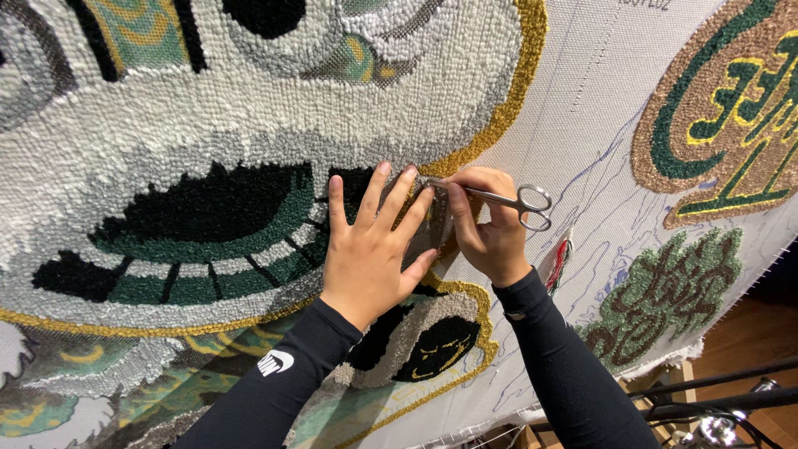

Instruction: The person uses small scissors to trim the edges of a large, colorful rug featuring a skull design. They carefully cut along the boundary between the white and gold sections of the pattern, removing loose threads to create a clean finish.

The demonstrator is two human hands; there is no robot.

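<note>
The small steel scissors [507,199] sit a little right of the picture's centre, at about two o'clock from the middle of the frame, with their two ring handles pointing out toward three o'clock and their thin blades running back toward nine o'clock, where the tips meet the tufted pile. The right hand [490,229] is curled around the scissors, fingers folded over the shanks just inside the rings (whether the blades themselves are parted is too fine to tell). Directly at nine o'clock from it, touching or nearly so at the fingertips, the left hand [374,249] lies flat and spread on the tufted rug [208,125], palm down, fingers fanned toward twelve o'clock, gripping nothing and pressing the yarn beside the blade tips. Both forearms come up from six o'clock in black sleeves [565,366]. Under the hands the rug shows thick white and grey loops, a black and dark green band stretching toward nine o'clock, and a gold outline [515,91] that curves up toward one o'clock. Beyond that outline the bare backing cloth [582,108] is pale, marked with thin drawn lines. At three o'clock sits a brown, green and yellow tufted patch [723,108], and at four o'clock a green and brown one [665,291]. A short red yarn tuft [559,259] hangs just right of the right wrist.
</note>
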